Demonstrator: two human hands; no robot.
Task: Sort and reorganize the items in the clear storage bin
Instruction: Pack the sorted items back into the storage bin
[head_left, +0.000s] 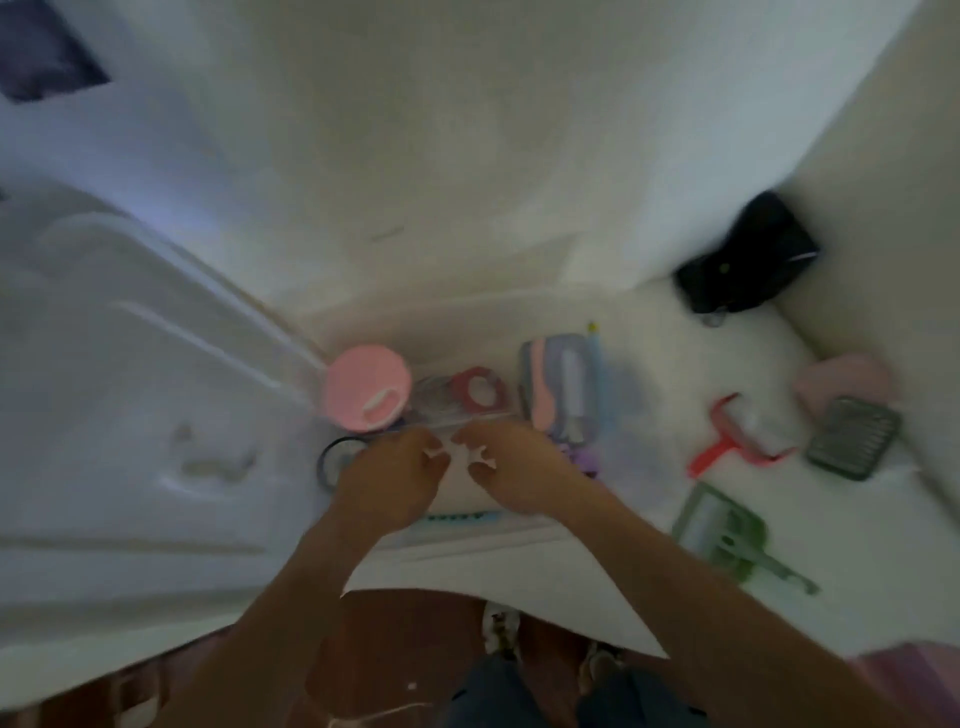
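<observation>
- White tabletop filled the blurred view, pushed into a corner, with a white lid-like panel lying at the left.
- Out to the right, well apart from the action, sat a black bag, a green dustpan, a grey ridged tray and a red dustpan.
- Centre stage was the clear storage bin, near the table's front edge, holding a pink round lid, a red ring piece and pastel combs.
- Both hands worked over the bin: the left hand and right hand each pinched a small white piece between curled fingers.
- That piece looked light, thin and probably stiff plastic; a fingertip pinch at its ends should do, though it might snap if bent.
</observation>
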